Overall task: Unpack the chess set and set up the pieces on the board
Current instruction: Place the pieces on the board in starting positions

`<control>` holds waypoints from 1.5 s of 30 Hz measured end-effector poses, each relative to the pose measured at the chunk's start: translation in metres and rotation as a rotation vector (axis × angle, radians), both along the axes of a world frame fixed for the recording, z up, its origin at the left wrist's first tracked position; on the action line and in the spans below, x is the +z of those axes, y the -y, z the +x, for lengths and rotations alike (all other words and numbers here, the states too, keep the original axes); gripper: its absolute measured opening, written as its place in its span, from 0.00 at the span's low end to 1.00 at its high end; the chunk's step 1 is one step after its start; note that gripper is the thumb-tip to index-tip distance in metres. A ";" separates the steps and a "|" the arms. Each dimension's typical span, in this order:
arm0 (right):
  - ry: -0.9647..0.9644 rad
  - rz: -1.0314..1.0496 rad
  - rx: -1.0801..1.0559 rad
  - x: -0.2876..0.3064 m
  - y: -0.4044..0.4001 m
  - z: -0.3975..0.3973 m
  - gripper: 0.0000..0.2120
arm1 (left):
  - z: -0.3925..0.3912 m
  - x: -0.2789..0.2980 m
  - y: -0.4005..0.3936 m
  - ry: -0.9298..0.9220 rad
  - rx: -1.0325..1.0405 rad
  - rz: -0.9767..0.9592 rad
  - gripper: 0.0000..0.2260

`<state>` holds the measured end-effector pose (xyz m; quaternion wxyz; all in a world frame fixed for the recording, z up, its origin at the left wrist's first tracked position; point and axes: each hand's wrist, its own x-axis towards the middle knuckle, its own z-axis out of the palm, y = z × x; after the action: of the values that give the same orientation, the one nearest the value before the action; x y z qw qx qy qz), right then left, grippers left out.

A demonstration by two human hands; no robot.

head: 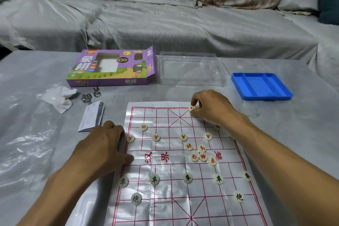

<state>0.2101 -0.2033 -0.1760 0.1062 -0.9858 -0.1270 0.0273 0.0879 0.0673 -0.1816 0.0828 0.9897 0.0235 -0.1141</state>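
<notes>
The board [183, 163] is a thin, glossy white sheet with creased fold lines and a red printed grid, lying flat on the grey-covered counter [302, 134] in front of the person. The pieces are small cream discs with a character on top. The right hand [211, 106] reaches to the far edge of the board, its grip closed on a red-marked piece [191, 108] pinched between thumb and fingertips at the top corner of the far palace diagonal. The left hand [104, 145] rests on the board's left edge with fingers fairly straight, pressing the sheet and holding nothing. A row of red-marked pieces [183, 137] stands across the far half, a loose cluster of red pieces [200, 154] sits near the middle strip, and black-marked pieces [187, 178] line the near half. Beyond the board, well apart, lie the purple box [111, 68], a clear plastic lid [190, 69] and a blue tray [260, 86]. To the left are crumpled plastic wrap [56, 97], metal ring puzzles [89, 95] and a folded leaflet [91, 117]. Bare counter lies to the right of the board.
</notes>
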 end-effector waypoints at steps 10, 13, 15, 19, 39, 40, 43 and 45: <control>-0.021 -0.039 0.002 -0.009 -0.003 0.009 0.12 | 0.001 -0.003 0.000 0.006 -0.002 0.002 0.28; -0.043 -0.023 -0.013 -0.009 -0.002 0.010 0.13 | 0.000 -0.002 0.000 0.006 0.002 0.002 0.27; -0.066 -0.009 -0.021 -0.006 -0.002 0.009 0.14 | 0.000 -0.001 0.000 0.002 0.003 0.001 0.27; -0.075 0.053 -0.031 0.011 -0.001 -0.007 0.19 | 0.001 -0.001 -0.001 0.010 -0.002 0.001 0.27; -0.089 0.189 -0.218 0.021 0.041 -0.085 0.11 | -0.008 -0.002 0.000 0.025 -0.003 -0.011 0.27; -0.104 0.174 -0.201 0.016 0.039 -0.084 0.12 | -0.008 -0.001 0.001 0.018 -0.003 -0.010 0.27; -0.151 0.055 -0.145 0.006 0.034 -0.086 0.16 | -0.006 0.001 0.002 0.006 -0.003 -0.012 0.27; -0.173 0.016 -0.131 0.004 0.033 -0.087 0.16 | -0.006 0.001 0.003 0.002 -0.002 -0.005 0.27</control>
<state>0.1232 -0.2360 -0.1723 0.1261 -0.9851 -0.0528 0.1044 0.0818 0.0643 -0.1806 0.0850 0.9897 0.0223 -0.1132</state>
